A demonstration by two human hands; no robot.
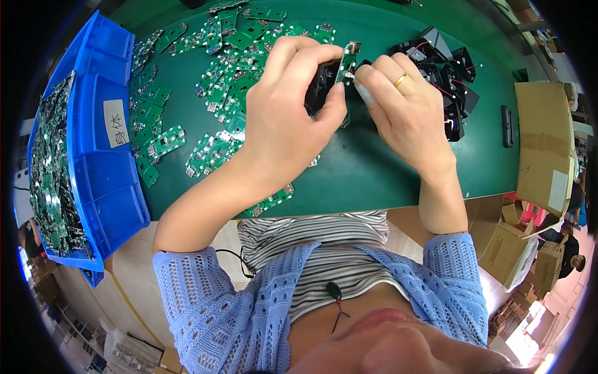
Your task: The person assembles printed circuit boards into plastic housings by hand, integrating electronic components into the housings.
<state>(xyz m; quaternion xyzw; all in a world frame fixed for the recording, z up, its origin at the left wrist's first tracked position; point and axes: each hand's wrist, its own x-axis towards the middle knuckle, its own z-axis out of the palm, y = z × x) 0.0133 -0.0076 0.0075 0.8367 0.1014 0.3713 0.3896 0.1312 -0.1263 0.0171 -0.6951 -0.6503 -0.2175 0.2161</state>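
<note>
My left hand [280,118] is closed around a black plastic housing [319,88] and a green circuit board [349,61], the board standing on edge beside the housing. At the board's right face, my right hand [408,109] has its thumb and fingers pinched together next to a small white connector [351,75]. Whatever lies inside that pinch is hidden by the fingers. A ring is on one right finger, and a pale wrap covers part of another digit. Many loose green circuit boards [227,90] lie spread under and left of my left hand.
On the left stands a blue bin [99,168] with a pale label, packed with stacked boards [53,168]. Black housings [458,78] with red wires lie at the right of the green table [367,181]. Beyond them are a black bar-shaped object [507,126] and a cardboard box [543,140].
</note>
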